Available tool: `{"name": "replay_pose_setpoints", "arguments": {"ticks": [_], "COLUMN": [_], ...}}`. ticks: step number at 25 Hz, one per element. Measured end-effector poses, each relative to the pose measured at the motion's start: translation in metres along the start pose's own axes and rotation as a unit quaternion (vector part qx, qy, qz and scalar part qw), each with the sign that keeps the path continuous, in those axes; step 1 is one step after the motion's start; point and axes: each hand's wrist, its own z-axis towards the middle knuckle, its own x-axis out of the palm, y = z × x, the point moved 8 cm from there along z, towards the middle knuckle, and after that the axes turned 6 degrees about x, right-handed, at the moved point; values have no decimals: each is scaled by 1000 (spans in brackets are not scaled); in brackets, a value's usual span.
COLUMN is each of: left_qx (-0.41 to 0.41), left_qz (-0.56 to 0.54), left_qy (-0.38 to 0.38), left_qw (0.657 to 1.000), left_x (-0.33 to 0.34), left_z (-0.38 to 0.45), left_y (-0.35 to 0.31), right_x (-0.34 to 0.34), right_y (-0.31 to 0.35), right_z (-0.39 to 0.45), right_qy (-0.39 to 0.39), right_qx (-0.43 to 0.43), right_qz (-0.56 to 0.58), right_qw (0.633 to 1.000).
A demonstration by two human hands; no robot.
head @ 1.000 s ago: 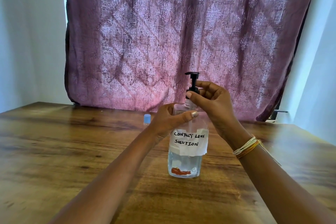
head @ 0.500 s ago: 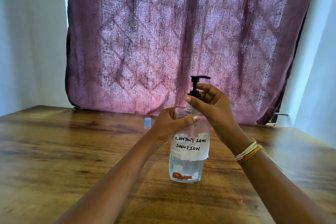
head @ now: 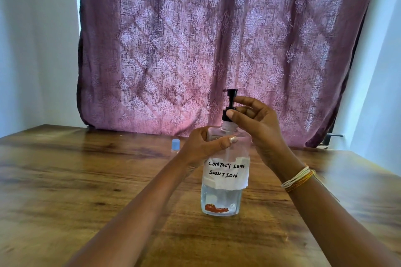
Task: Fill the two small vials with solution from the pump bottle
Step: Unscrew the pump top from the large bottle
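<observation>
A clear pump bottle (head: 223, 193) with a white paper label reading "contact lens solution" stands upright on the wooden table (head: 65, 180), a little liquid in its bottom. My left hand (head: 206, 143) grips the bottle's shoulder. My right hand (head: 256, 123) pinches the black collar of the pump head (head: 231, 95), whose nozzle points toward me. One small vial with a blue cap (head: 175, 145) stands behind and left of my left hand. A second vial is not visible.
A purple patterned curtain (head: 217, 45) hangs behind the table's far edge. White walls stand at both sides. A dark bracket (head: 332, 136) shows at the curtain's lower right. My right wrist wears thread bangles (head: 297, 179).
The pump nozzle has turned, from pointing left, to pointing right, to facing me now. My right hand's fingers shifted around the collar. The bottle and my left hand stayed in place.
</observation>
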Motion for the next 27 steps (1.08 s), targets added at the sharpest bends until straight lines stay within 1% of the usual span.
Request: {"name": "replay_pose_setpoints", "arguments": {"ticks": [4,8,14,19,22,24,27], "left_qx": [4,13,12,17,18,16,12], "left_qz": [-8,6,-9,-4,6,2,-8], "left_qy": [7,6,8,9,13,9,3], "left_qw": [1000,1000,1000,1000,1000,1000,1000], "left_x": [3,4,5,4,4,3,3], "left_z": [0,-1,0,1,1,1,1], "left_y": [-3,-5,-4,-4,-3,-2,0], "right_x": [1,5,-1,6,7,3,0], "right_y": [-3,1,-3,4,6,3,-2], "right_z": [1,1,2,-1,-2,0,2], "right_qy": [33,4,11,30,6,4,25], "right_qx": [6,-16,-4,-29,-46,-34,-11], "right_qz": [40,-17,30,-15,-57,-24,17], "right_qw": [999,1000,999,999,997,999,999]}}
